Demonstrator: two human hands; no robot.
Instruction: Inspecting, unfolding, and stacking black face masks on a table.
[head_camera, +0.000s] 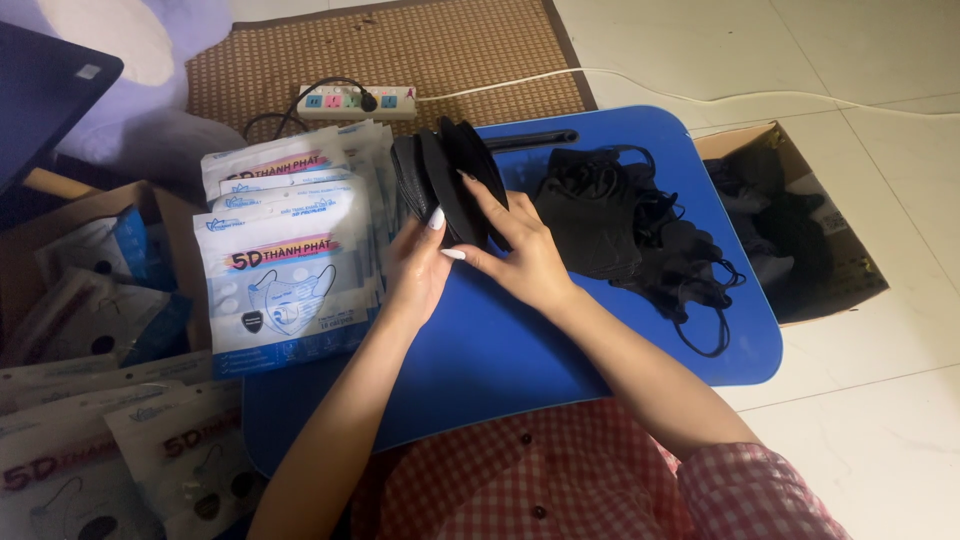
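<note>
Squaring black mask stack (447, 178) over blue tray (520, 340) — left hand (418, 268) and right hand (520, 250) both clamped on it | keep edges flush — loose masks (640, 245) right of tray centre

One blue lap desk (560, 340); two cardboard boxes, right (800, 150) and left (40, 190) of it; one power strip (357, 100) beyond.

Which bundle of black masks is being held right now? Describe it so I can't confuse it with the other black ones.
Start at the blue lap table. Above its middle, the left hand and right hand hold a neat fanned stack of black masks. Unlike the loose black mask heap to its right, it stands upright and aligned.
</note>
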